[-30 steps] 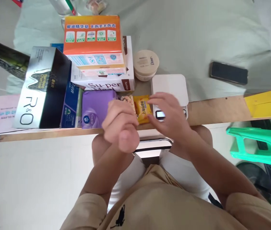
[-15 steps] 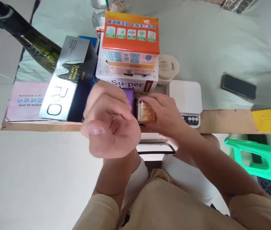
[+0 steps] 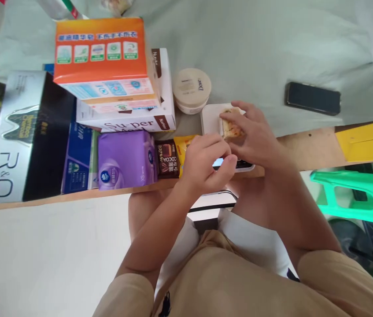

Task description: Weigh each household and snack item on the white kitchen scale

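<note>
My right hand (image 3: 259,137) grips a small wrapped pastry (image 3: 231,127), browned on top, over the white plate of a kitchen scale (image 3: 210,115). Whether the pastry rests fully on the plate I cannot tell. Curled closed, my left hand (image 3: 206,162) is at the scale's front left, hiding part of its display and buttons; nothing shows in its fingers. Just left of that hand stand a yellow packet (image 3: 180,145) and a brown cocoa packet (image 3: 167,160). Behind the scale is a round Dove tub (image 3: 191,88).
A purple tissue pack (image 3: 127,160), a blue box (image 3: 77,163) and a tall silver-black box (image 3: 17,127) line the left front edge. An orange soap box (image 3: 100,53) sits on a white Su-per Meal box (image 3: 164,94). Rightward are a phone (image 3: 312,97), a yellow box (image 3: 367,141) and a green stool (image 3: 354,198).
My right hand has brought the pastry from beside the packets onto the scale's area. My left hand has gone down and right to the scale's front. The view has shifted right.
</note>
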`<act>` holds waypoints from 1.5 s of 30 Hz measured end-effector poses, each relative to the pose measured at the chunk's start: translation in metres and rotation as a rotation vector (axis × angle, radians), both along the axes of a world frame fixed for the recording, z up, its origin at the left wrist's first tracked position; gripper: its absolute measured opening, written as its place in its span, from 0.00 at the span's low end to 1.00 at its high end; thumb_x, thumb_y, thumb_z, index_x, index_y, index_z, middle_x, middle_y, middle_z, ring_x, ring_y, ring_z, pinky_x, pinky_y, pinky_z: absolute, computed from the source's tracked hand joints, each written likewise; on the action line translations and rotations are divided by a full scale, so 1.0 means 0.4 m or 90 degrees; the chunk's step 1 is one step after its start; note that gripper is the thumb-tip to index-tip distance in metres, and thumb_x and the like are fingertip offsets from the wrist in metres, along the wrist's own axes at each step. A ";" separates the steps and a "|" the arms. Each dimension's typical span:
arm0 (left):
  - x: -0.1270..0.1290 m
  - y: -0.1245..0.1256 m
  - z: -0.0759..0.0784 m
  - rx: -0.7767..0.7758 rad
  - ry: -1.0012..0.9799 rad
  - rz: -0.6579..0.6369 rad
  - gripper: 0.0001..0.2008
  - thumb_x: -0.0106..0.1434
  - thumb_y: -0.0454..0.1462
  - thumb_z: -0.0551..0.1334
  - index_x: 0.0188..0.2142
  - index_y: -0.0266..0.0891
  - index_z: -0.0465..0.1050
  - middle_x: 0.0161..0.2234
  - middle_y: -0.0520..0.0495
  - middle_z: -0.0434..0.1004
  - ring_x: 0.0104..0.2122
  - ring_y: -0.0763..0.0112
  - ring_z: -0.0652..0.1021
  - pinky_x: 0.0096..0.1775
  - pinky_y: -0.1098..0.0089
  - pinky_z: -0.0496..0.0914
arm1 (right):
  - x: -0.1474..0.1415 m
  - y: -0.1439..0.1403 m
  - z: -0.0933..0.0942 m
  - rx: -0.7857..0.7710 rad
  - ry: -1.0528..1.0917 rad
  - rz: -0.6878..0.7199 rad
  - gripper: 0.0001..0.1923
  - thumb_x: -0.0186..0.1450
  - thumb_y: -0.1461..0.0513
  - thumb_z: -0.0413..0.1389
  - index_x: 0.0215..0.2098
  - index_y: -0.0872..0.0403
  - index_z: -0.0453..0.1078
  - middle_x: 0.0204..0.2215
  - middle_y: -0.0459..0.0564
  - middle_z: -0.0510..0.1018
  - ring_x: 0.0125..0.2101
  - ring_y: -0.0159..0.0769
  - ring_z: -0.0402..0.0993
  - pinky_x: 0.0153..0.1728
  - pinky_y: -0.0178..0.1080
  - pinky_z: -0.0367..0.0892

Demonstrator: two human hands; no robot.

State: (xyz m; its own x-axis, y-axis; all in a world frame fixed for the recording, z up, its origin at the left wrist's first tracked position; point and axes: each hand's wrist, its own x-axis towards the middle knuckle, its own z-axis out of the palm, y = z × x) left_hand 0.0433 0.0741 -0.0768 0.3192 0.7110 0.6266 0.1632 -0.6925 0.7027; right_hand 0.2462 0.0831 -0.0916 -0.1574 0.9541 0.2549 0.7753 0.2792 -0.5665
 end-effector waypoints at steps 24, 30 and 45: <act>0.026 -0.013 -0.022 -0.043 0.302 0.178 0.25 0.79 0.45 0.48 0.58 0.33 0.77 0.51 0.37 0.86 0.58 0.52 0.79 0.60 0.54 0.74 | -0.026 -0.059 -0.060 0.207 0.069 -0.228 0.15 0.72 0.53 0.53 0.47 0.50 0.78 0.38 0.50 0.87 0.43 0.43 0.80 0.49 0.48 0.67; 0.043 -0.046 -0.018 -0.086 0.259 0.034 0.29 0.80 0.47 0.48 0.68 0.31 0.68 0.64 0.30 0.78 0.66 0.52 0.78 0.67 0.53 0.75 | -0.038 -0.061 -0.042 0.214 0.167 -0.217 0.11 0.70 0.55 0.57 0.47 0.51 0.76 0.39 0.49 0.84 0.41 0.39 0.80 0.47 0.46 0.74; 0.032 -0.074 -0.027 0.080 0.083 -0.134 0.15 0.76 0.37 0.54 0.55 0.38 0.75 0.52 0.37 0.83 0.60 0.56 0.82 0.59 0.56 0.81 | 0.309 -0.255 -0.085 0.277 0.597 -0.694 0.14 0.63 0.60 0.59 0.41 0.48 0.57 0.37 0.40 0.70 0.36 0.27 0.76 0.42 0.36 0.79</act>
State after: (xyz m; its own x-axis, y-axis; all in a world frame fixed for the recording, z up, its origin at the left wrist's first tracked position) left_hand 0.0561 0.0446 -0.0874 0.5350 0.5396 0.6501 0.0902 -0.8016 0.5910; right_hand 0.3698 -0.0189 -0.1258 0.9371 0.3178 0.1443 0.1211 0.0916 -0.9884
